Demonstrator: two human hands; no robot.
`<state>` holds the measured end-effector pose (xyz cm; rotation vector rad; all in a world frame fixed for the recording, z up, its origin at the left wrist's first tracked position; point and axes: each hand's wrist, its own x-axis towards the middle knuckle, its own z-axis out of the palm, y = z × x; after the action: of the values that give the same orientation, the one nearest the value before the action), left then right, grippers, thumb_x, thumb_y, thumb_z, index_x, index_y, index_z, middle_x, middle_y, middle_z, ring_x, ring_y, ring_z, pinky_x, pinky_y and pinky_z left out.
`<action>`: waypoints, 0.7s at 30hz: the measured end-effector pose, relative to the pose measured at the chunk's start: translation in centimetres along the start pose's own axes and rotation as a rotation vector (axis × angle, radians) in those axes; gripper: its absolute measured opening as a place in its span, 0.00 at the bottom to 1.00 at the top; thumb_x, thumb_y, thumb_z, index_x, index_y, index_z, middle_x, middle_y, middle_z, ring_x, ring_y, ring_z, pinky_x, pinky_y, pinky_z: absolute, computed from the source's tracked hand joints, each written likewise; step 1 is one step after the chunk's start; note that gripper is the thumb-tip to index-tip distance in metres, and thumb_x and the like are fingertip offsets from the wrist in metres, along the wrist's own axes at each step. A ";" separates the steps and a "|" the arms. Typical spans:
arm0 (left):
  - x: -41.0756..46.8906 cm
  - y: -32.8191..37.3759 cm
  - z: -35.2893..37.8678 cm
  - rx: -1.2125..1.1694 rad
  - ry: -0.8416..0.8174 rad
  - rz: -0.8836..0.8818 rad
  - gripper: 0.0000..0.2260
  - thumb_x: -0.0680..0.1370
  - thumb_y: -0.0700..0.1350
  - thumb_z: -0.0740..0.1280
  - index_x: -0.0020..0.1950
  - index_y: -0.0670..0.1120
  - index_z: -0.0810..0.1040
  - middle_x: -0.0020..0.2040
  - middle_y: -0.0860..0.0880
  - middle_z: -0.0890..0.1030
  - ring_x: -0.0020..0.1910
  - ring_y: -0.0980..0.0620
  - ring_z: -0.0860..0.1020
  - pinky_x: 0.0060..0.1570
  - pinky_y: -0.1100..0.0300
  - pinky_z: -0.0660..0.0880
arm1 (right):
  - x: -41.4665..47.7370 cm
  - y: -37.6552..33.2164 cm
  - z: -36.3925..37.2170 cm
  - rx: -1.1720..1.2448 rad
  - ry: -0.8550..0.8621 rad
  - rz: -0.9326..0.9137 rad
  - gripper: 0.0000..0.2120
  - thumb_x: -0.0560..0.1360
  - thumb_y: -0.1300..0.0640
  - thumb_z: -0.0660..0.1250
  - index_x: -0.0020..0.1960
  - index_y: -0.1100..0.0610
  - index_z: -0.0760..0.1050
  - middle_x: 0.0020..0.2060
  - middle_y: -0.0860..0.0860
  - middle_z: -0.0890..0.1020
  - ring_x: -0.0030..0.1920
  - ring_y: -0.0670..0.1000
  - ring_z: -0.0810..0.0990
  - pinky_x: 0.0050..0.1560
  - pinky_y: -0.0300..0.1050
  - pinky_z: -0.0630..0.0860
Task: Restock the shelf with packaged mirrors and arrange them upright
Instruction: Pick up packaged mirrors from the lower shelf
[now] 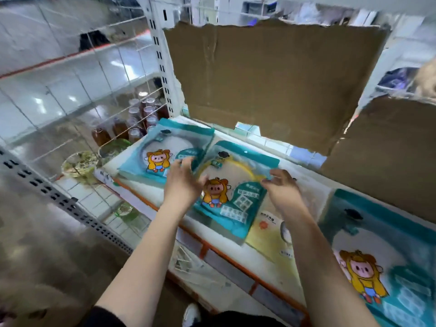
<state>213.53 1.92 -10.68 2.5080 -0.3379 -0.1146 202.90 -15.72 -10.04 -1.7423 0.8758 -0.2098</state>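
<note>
The packaged mirror (226, 201) is lying on the shelf (313, 194) between both hands. Its long axis is running away from the person toward the cardboard (271, 79), hang-hole end farthest. The left hand (186, 185) is gripping its left edge and the right hand (280, 190) is pinching its upper right edge, each grip equally near. The teal pouch is showing a yellow ring and a cartoon figure, and seems to be tilting back, not yet standing upright.
</note>
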 end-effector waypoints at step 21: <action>17.5 -6.7 -3.6 0.242 -0.164 -0.142 0.41 0.67 0.72 0.63 0.73 0.52 0.59 0.75 0.35 0.52 0.72 0.30 0.50 0.68 0.34 0.45 | 4.4 -3.7 7.9 0.248 0.218 0.138 0.18 0.72 0.69 0.68 0.59 0.59 0.71 0.50 0.53 0.78 0.39 0.46 0.76 0.31 0.32 0.74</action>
<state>232.44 4.54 -11.70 2.7694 -0.2511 -0.3569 212.01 -12.23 -10.92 -1.4411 1.0763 -0.4050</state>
